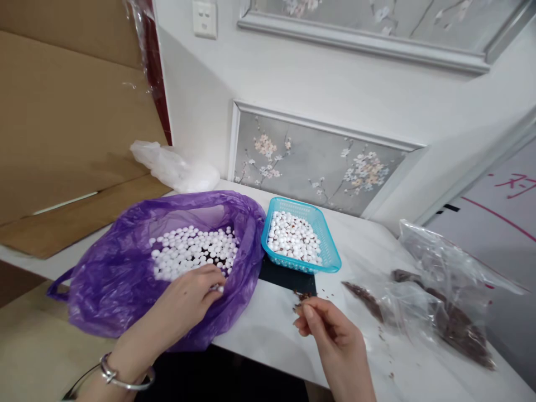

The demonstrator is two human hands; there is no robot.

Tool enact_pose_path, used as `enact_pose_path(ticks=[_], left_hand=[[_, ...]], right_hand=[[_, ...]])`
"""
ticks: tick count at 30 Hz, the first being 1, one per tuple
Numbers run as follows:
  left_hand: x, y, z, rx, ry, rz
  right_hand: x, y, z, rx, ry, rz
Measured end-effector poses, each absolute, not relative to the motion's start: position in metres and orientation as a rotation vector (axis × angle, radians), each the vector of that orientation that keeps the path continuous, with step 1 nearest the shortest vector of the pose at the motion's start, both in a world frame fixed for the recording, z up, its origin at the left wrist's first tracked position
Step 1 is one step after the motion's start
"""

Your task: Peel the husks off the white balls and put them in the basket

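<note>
My left hand [195, 290] reaches over the near edge of an open purple plastic bag [104, 273]. Its fingers are closed, and a white ball [218, 288] shows at the fingertips. Many more white balls [184, 245] lie inside the bag. Over the tabletop, my right hand [330, 329] has thumb and forefinger pressed together at a small heap of dark brown bits [300, 298]; whatever lies between the fingertips is too small to make out. Behind it stands a blue plastic basket [332, 251], filled with white balls [295, 237] with brown specks among them.
A black flat piece [278, 276] lies under the basket's front. Clear plastic bags of brown material [460, 329] lie at the right. Cardboard [71, 123] leans at the left, near a white plastic bag [176, 167]. A wall with framed panels [326, 156] closes the back.
</note>
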State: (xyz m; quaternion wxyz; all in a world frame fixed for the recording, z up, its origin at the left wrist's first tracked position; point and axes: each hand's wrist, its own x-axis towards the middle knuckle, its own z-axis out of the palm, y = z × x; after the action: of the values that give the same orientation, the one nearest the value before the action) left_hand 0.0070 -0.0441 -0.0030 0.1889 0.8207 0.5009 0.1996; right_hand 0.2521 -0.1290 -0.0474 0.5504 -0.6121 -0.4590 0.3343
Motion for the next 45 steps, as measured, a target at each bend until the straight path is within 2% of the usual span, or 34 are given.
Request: enact_pose_path(ticks=[6,10,14,25,45], left_hand=[[0.035,-0.06,0.003,1.652,1.158,0.966],[0.078,-0.08,-0.013,1.034,0.78,0.865],[0.106,-0.087,-0.035,0.692,0.637,0.795],[0.116,-0.082,-0.048,0.623,0.525,0.781],[0.115,-0.088,-0.046,0.688,0.687,0.826]], right_hand=[[0.253,-0.127,-0.051,-1.351,-0.989,0.908],[0.253,-0.128,-0.054,-1.252,-0.971,1.022],[0.252,-0.133,-0.048,-1.181,-0.95,1.133],[0.246,-0.136,-0.046,-1.149,-0.925,1.147],[0.241,-0.136,-0.05,-1.203,-0.946,0.98]])
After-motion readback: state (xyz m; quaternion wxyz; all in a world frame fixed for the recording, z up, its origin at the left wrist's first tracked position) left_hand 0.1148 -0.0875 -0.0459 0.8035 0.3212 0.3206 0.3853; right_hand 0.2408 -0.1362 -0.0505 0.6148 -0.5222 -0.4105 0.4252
